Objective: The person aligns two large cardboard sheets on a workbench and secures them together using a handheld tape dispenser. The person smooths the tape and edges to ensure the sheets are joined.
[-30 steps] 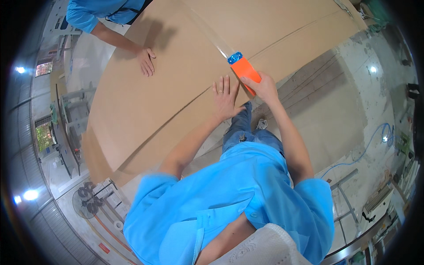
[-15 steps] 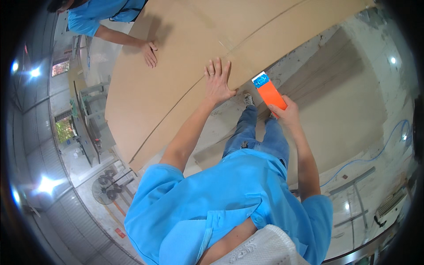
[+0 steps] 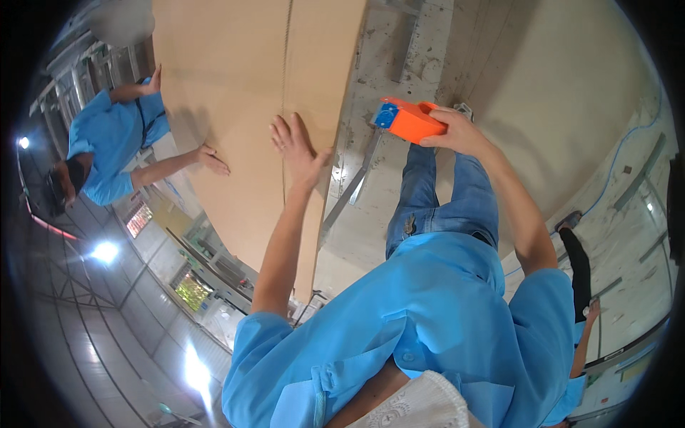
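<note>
My left hand [image 3: 300,155] lies flat on a large brown cardboard sheet [image 3: 228,78], fingers spread, close to its right edge. Beneath that palm a dark crease or seam line runs lengthwise along the cardboard. In my right hand [image 3: 462,131] is an orange tape dispenser [image 3: 415,124] with a blue front end, held out to the right of the sheet and apart from it. My fingers wrap round its rear part; whether tape hangs from it I cannot make out.
A co-worker [image 3: 118,146] in a blue shirt stands at the left with both hands against the cardboard. Another person's dark-clad leg [image 3: 576,267] shows at the right. A blue hose [image 3: 619,171] runs along the floor, and a metal bar [image 3: 357,182] lies near my feet.
The view has turned, so the cardboard now stands more lengthwise. The tape dispenser has tipped sideways and is farther from the cardboard edge. The co-worker's second hand and another person's leg have appeared.
</note>
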A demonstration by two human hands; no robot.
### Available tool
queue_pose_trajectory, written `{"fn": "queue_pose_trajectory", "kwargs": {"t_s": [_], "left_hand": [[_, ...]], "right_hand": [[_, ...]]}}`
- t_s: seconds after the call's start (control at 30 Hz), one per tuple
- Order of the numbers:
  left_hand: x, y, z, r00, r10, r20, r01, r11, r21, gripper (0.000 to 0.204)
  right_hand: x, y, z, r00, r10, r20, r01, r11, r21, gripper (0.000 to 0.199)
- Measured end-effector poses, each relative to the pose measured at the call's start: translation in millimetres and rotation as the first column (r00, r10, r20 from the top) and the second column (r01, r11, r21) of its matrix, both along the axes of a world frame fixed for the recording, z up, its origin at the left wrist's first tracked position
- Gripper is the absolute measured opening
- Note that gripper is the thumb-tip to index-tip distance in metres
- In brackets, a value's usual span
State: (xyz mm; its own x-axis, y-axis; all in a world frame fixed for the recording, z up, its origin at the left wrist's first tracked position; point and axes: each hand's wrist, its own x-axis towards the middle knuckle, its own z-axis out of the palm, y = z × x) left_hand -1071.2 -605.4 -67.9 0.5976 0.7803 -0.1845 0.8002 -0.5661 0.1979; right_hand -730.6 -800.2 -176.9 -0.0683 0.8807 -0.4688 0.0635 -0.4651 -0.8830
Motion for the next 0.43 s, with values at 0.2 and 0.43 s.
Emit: {"fn": "queue_pose_trajectory", "kwargs": {"t_s": [0.2,0.43], "left_hand": [[-4.7,142.0,-1.7,0.967,0.093,0.236,-0.115,0.99,0.078,0.075],[-4.7,247.9,-36.6,0.955,0.286,0.08,-0.296,0.899,0.323,0.072]], "right_hand": [[-40.2,39.6,-78.6,0.838,-0.26,-0.481,0.272,0.961,-0.045,0.054],[-132.2,148.5,-104.5,0.055,-0.64,-0.766,0.178,0.762,-0.623,0.049]]}}
